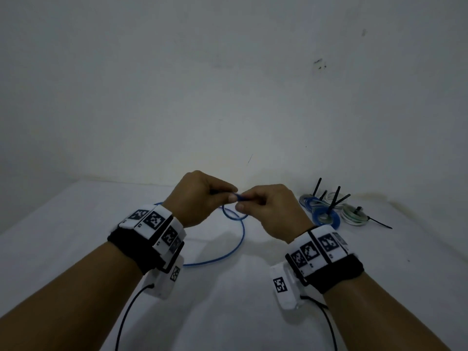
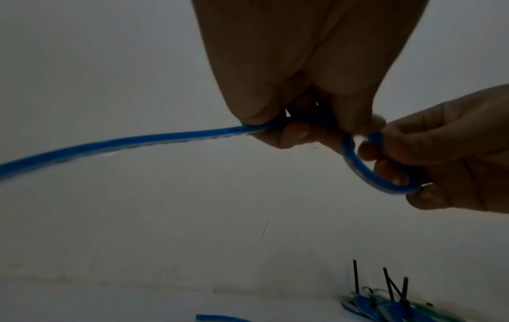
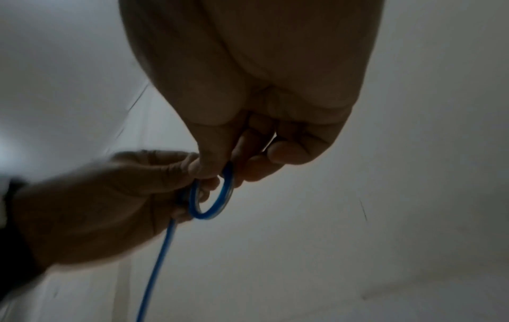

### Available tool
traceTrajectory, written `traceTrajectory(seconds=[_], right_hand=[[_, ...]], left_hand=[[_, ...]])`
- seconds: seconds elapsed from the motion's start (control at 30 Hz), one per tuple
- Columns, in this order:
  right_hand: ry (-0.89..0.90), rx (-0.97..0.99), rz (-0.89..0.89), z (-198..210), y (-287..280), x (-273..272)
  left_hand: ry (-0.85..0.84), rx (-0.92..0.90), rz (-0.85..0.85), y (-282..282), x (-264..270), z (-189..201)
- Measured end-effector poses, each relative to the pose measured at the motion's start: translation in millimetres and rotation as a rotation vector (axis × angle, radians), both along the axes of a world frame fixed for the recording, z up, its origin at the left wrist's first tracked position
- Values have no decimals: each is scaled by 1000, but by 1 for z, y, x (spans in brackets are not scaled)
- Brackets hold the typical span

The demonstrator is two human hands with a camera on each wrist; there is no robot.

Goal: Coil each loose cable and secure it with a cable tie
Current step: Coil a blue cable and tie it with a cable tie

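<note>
A thin blue cable trails in a long curve over the white table. Both hands hold one end of it up above the table's middle. My left hand pinches the cable between thumb and fingers. My right hand pinches the same cable just to the right, where it bends into a small loop that hangs under the fingers. The same loop shows in the right wrist view between the two hands. I cannot make out a cable tie in either hand.
At the back right lies a pile of coiled cables, blue, white and green, bound with black cable ties whose tails stick up. Another black tie lies flat beside them. A white wall stands behind the table.
</note>
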State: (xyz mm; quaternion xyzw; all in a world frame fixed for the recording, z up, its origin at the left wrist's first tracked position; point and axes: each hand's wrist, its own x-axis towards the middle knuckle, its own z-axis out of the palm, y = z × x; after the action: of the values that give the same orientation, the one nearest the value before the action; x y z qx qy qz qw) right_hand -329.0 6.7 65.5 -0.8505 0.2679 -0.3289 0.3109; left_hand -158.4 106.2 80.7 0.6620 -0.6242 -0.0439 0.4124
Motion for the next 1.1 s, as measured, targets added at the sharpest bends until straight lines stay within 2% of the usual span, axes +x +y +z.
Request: traceTrajectory(seconds=[0.1,0.2,0.3,0.37,0.43,0.53,0.6,0.67,0.73,0.8,0.87,0.97,1.0,1.1], right_hand=[[-276,227,-15,2,-5,3],[-447,453,-1,-4,-3,13],[-558,658,31,-18,-4,28],[-553,708,44,-28,-7,33],[-457,642,58,-36,-13,34],[-238,337,13,-46,-22,33],[-183,181,2,-46,-25,32],[-144,109,32,-42,-27,33],[-155,125,26,-38,-30,34],[-257,237,26,-36,-34,36],[-381,450,68,-35,-32,38],[-429,625,125,-37,-27,41],[-375,577,108,-38,-26,42],[-136,208,37,-38,-22,42]], left_hand=[[131,-123,56,1,7,-6],[259,-167,56,0,3,-15],[409,-205,57,-7,-3,-23],[397,-205,68,-12,0,-30],[211,-203,95,-17,9,-38],[-86,-215,109,-22,23,-48],[-191,-199,83,-24,29,-53],[-233,-191,49,-28,33,-54],[-185,-227,20,-31,34,-55],[-93,-287,14,-34,33,-53],[-32,-317,31,-35,30,-51],[-47,-332,74,-34,30,-48],[-86,-322,84,-33,32,-47],[-265,-274,76,-29,34,-44]])
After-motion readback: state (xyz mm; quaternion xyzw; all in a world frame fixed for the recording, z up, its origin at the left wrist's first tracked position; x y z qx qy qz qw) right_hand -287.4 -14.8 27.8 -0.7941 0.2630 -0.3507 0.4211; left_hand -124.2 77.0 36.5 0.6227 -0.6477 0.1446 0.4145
